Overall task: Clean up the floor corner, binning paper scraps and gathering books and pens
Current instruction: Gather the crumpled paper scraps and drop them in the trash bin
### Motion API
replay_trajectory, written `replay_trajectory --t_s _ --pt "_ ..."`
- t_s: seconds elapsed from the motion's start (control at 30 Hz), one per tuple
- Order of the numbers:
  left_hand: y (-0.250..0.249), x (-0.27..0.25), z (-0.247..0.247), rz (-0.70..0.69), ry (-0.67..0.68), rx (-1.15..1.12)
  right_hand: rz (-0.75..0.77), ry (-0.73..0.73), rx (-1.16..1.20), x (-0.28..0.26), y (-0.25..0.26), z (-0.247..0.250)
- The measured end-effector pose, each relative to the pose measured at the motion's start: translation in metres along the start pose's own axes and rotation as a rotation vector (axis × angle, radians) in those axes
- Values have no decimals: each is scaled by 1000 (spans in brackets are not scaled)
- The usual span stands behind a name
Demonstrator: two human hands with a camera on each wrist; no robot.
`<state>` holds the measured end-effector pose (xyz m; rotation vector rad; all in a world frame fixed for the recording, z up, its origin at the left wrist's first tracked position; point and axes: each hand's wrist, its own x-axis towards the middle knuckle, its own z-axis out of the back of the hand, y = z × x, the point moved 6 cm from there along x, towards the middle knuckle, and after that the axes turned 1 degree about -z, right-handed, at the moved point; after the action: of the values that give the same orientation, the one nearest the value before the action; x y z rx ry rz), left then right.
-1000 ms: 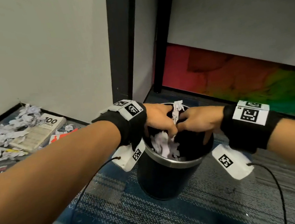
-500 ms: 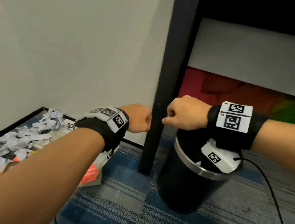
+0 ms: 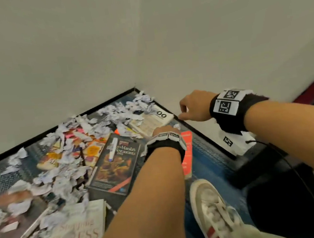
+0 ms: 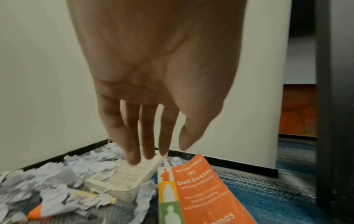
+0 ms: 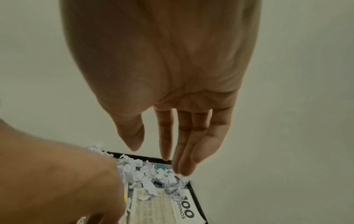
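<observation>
Crumpled paper scraps [image 3: 102,123] cover the carpet in the wall corner, over several books. A cream "100" book [image 3: 152,121] lies nearest the corner, an orange paperback [image 4: 201,189] beside it. On a dark restaurant guide [image 3: 115,168] rests a white pen [image 3: 111,149]. An orange highlighter [image 4: 36,212] and a yellow pen [image 4: 91,197] lie among the scraps. My left hand [image 4: 159,153] hangs open, fingers straight, just above the cream book [image 4: 122,178]. My right hand [image 5: 157,157] is open too, above the corner scraps [image 5: 153,174], holding nothing.
A pale "Stress" book [image 3: 75,235] and a large flat book [image 3: 8,225] lie nearest me. My white shoe [image 3: 211,210] stands on the blue carpet. A black table leg [image 4: 335,106] rises to the right. White walls close the corner on two sides.
The view has swung left from the black bin to the littered corner. Both hands left the bin, crossed past the table leg and now hang open over the books and scraps.
</observation>
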<state>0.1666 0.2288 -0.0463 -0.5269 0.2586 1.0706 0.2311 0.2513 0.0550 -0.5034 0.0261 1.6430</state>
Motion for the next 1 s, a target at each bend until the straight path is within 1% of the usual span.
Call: replay_trajectory --t_s 0.07,0.1,0.17,0.23,0.33,0.4,0.47,0.53,0.6,0.67,0.77,0.83,0.87,0.93,1.0 --pt "22 16 12 -32 -145 37 21 5 -4 28 8 -7" --pt "38 24 15 -20 -188 52 26 22 -13 42 10 -14" --pt "71 39 -3 24 -174 73 35 70 -38 71 13 -35" --pt "99 48 -23 42 -131 51 33 129 -46 99 9 -64" --pt "128 71 -48 61 -86 -26 -17 134 40 139 -6 -108" --pt "132 89 -59 24 -54 -79 -80 135 164 161 -18 -144" --pt "126 105 -71 -48 15 -92 -157 152 317 178 -27 -181" --pt "118 120 -81 -117 81 -66 -225 167 471 192 -33 -210" --pt "117 134 -86 -139 95 6 -258 158 578 205 -36 -226" --pt "119 140 -86 -147 90 53 -260 184 619 220 -39 -237" --pt "123 144 -88 -139 122 45 -253 216 668 236 -46 -248" --pt "124 147 -89 -127 108 32 -227 160 692 241 -53 -248" --pt "124 151 -90 -121 93 14 -190 126 698 245 -56 -247" --pt "122 157 -88 -141 92 7 -161 66 738 246 -61 -245" --pt "118 159 -82 -153 89 20 -187 22 808 245 -65 -242"
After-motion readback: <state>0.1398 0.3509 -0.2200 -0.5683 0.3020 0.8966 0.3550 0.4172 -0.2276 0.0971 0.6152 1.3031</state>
